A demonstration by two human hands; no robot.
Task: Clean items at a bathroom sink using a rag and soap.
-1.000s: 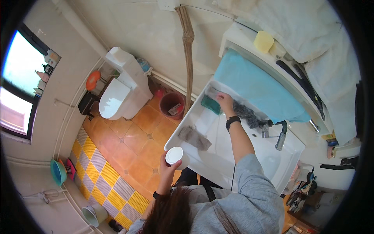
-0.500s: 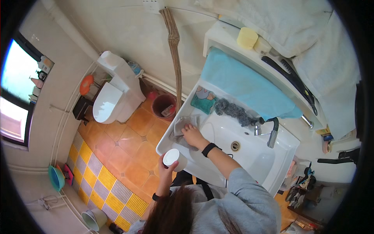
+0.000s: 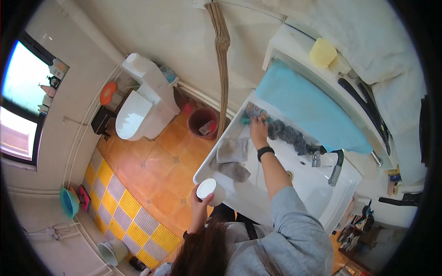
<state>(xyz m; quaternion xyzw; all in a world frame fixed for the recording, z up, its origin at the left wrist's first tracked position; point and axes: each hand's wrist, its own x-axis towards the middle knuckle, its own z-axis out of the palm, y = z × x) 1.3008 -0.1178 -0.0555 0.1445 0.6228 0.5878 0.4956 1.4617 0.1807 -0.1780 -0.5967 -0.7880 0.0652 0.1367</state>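
Note:
My left hand (image 3: 200,202) is wrapped round a white round tub (image 3: 212,191) with a white lid, held beside the sink's front left corner. My right hand (image 3: 259,130) reaches to the back left of the white sink (image 3: 317,193), its fingers closed on a green patterned cloth (image 3: 253,111). The hand covers part of that cloth. Nearer me, a folded grey cloth (image 3: 231,150) lies on the sink's left ledge, with a darker end over the basin side. A bunched dark grey mesh cloth (image 3: 289,136) lies along the back rim, right of my right hand.
A curved faucet (image 3: 337,169) stands at the sink's right. Behind hangs a blue towel (image 3: 308,106) under a shelf (image 3: 299,41) with a yellow cup. A red bucket (image 3: 202,122) and a toilet (image 3: 138,115) stand left of the sink. A yellow and grey mat (image 3: 122,198) covers part of the tiles.
My right hand has lifted off the grey cloth and moved back to the green cloth, which is now partly covered and bunched. My left hand still holds the tub. The view has shifted slightly.

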